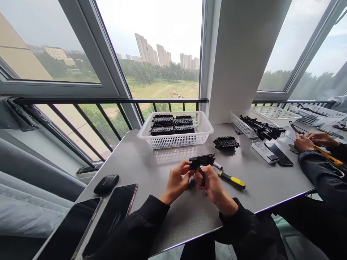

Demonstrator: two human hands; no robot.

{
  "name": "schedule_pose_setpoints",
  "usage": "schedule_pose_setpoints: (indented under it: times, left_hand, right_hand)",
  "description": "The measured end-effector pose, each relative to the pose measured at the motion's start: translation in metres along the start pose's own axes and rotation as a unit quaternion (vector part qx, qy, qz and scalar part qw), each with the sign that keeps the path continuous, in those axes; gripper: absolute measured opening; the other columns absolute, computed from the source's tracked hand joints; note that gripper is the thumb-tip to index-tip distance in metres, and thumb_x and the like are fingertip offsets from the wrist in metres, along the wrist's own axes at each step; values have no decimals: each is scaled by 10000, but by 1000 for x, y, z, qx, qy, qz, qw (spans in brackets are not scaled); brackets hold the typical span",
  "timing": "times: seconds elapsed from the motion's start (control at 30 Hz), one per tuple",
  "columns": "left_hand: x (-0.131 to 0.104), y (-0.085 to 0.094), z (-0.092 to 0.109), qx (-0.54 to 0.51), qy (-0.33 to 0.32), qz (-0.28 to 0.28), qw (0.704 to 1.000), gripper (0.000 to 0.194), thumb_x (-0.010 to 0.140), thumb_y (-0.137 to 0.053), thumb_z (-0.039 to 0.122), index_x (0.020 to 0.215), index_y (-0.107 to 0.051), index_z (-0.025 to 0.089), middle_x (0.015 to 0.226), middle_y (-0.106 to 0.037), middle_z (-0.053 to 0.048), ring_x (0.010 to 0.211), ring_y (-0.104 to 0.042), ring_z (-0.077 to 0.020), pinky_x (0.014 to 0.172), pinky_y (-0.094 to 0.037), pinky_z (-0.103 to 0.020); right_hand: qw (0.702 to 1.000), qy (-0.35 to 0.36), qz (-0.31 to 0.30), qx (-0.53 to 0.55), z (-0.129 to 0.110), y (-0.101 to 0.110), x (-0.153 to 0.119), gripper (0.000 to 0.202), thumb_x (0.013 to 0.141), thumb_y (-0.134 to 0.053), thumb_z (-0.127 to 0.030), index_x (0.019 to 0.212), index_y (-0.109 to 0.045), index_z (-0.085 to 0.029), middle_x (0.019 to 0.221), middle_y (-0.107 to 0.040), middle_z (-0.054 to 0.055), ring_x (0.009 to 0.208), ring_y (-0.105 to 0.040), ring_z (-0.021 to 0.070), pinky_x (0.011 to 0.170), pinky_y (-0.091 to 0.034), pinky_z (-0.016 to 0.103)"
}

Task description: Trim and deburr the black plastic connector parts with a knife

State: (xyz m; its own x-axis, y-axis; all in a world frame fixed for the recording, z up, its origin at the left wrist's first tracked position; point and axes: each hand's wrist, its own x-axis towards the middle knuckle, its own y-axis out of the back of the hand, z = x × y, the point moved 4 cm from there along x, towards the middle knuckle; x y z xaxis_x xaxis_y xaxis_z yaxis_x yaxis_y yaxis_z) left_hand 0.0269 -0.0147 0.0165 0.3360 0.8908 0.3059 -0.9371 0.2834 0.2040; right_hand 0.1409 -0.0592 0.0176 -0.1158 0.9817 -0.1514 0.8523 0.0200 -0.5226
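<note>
My left hand [174,182] is closed on the left side of a black toothed plastic part [202,159], held tilted above the table. My right hand [214,185] grips a small dark tool [203,176] against the near side of that part. A shiny metal bit shows at the tool's top; its exact kind is mostly hidden by my fingers. Just right of my hands lie a yellow-and-black tool handle [233,180] and a short white-and-black stick [217,165]. Another black toothed plastic part [226,142] rests flat farther back on the table.
A white plastic basket [181,139] with several black parts stands at the back. To the right are a basket of long black pieces [258,125], a white device [264,152] and a phone [279,154]. Phones and a black case [106,184] lie left. A co-worker's hands [305,141] work at right.
</note>
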Motion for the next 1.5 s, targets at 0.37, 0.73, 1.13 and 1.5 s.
schedule_pose_setpoints:
  times: [0.37, 0.73, 1.13, 1.5]
  left_hand:
    - [-2, -1, 2, 60, -31, -7, 998, 101, 805, -587, 202, 900, -589, 235, 901, -768, -14, 859, -739, -216, 824, -550, -318]
    - [-1, 1, -2, 70, -31, 3, 997, 101, 801, -591, 231, 901, -574, 230, 890, -765, -13, 874, -738, -225, 801, -559, -315]
    - [-4, -2, 2, 69, -38, -5, 997, 159, 796, -578, 201, 946, -616, 238, 892, -768, -22, 904, -732, -233, 848, -554, -350]
    - [7, 8, -14, -233, 139, 106, 957, 545, 674, -786, 358, 1097, -484, 197, 923, -725, -48, 790, -715, -213, 683, -578, -331]
  right_hand:
    - [997, -26, 21, 69, -5, 2, -2, 248, 602, -551, -406, 566, -414, -202, 540, -323, -47, 508, -241, 88, 430, -164, 211]
    - [983, -22, 19, 181, -13, 5, -2, 246, 634, -534, -400, 553, -429, -193, 547, -323, -36, 516, -294, 99, 429, -207, 206]
    - [1000, -25, -12, 3, -8, 2, -5, 345, 673, -552, -512, 609, -410, -204, 587, -319, -41, 542, -233, 99, 448, -157, 218]
    - [919, 204, 203, -271, -32, 34, -3, 337, 694, -732, -404, 664, -453, -217, 634, -429, -51, 610, -386, 120, 577, -317, 252]
